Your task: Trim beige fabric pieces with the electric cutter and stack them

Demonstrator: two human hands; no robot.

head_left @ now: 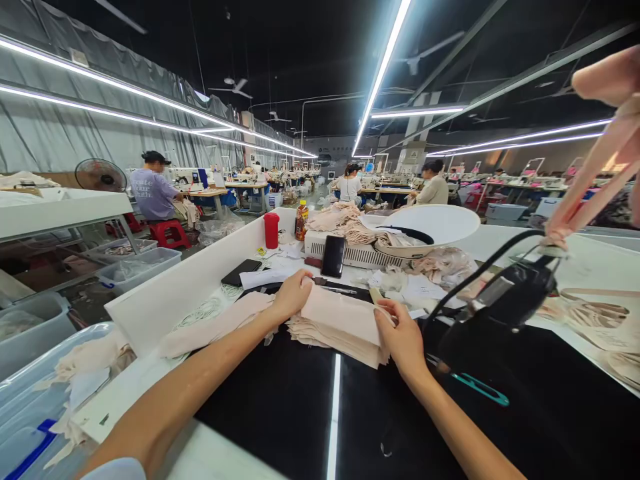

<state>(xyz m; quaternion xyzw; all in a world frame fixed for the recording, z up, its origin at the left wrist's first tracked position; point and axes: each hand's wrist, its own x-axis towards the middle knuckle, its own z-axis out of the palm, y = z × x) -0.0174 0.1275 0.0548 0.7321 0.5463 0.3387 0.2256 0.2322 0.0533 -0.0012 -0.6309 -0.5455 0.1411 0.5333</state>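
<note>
A stack of pale pink fabric pieces [336,325] lies on the black worktable [280,407] in front of me. My left hand [291,295] rests on the stack's far left corner with its fingers curled over the top piece. My right hand [403,337] grips the stack's right edge, thumb on top. More pink fabric strips [215,327] trail off to the left under my left forearm.
A black lamp head on a cable [505,300] stands to the right, teal scissors [480,388] beside it. Behind are two phones [333,256], a red cup [271,230], a bottle [301,220], a white tray of fabric [430,227]. Clear bins [30,400] sit left. Other workers sit farther back.
</note>
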